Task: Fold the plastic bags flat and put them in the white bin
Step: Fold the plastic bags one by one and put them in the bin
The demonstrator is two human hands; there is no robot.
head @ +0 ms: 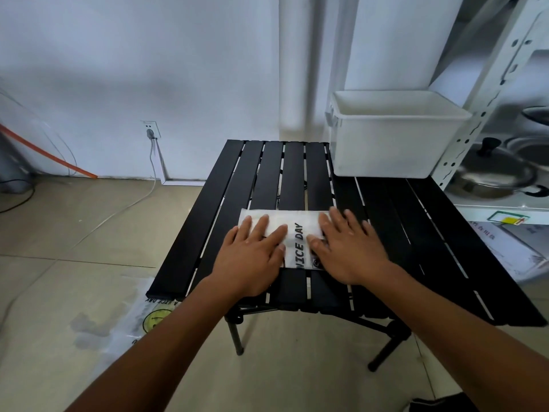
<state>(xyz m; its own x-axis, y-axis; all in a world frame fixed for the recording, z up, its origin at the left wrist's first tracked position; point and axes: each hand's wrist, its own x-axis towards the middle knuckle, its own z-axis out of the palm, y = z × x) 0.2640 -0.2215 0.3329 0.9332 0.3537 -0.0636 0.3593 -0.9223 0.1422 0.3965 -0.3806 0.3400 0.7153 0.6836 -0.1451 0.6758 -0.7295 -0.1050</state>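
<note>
One bag: where, how's it handle? (ops)

Mid black table, white bin at its far-right corner. Folded plastic bag: light, limp, slick. My left hand and right hand press it, fingers straight. I'd pinch the fold. (me)

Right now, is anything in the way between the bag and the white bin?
Nothing visible. The left hand and right hand press the folded bag on the black table; only bare slats lie between it and the white bin.
</note>
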